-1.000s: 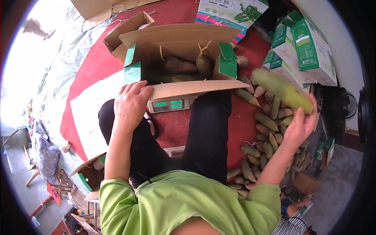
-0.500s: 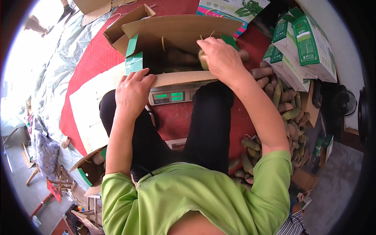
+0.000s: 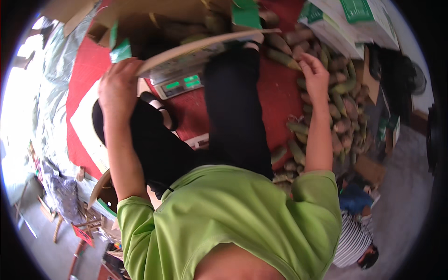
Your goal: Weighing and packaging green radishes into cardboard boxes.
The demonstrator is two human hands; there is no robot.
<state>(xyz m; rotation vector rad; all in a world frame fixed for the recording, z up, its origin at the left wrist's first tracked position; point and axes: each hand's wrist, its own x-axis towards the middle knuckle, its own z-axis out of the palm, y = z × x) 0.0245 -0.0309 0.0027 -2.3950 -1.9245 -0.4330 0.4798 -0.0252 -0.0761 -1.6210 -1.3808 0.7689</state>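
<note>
My left hand [image 3: 119, 83] is closed on the near left corner of the cardboard box flap [image 3: 196, 50]. The open box [image 3: 135, 21], with green side flaps, stands on a scale [image 3: 179, 86] with a lit green display. Several long vegetables, apparently green radishes, lie dimly visible inside. To the right of the box, my right hand [image 3: 315, 74] has its thumb and fingers on the end of a long green radish [image 3: 281, 58]. That radish lies at the edge of a radish pile [image 3: 343, 109], whose pieces are part green, part pale brownish.
White and green cartons [image 3: 352, 21] stand behind the pile. A person in a striped top [image 3: 350, 238] is at the lower right. Another open box [image 3: 108, 193] sits by my left elbow. Red flooring [image 3: 280, 98] lies beneath, with crumpled plastic sheeting [image 3: 56, 88] at the left.
My right hand has left the box and moved right to the radish pile. The left hand stays at the flap. The view has shifted, and the striped person shows more.
</note>
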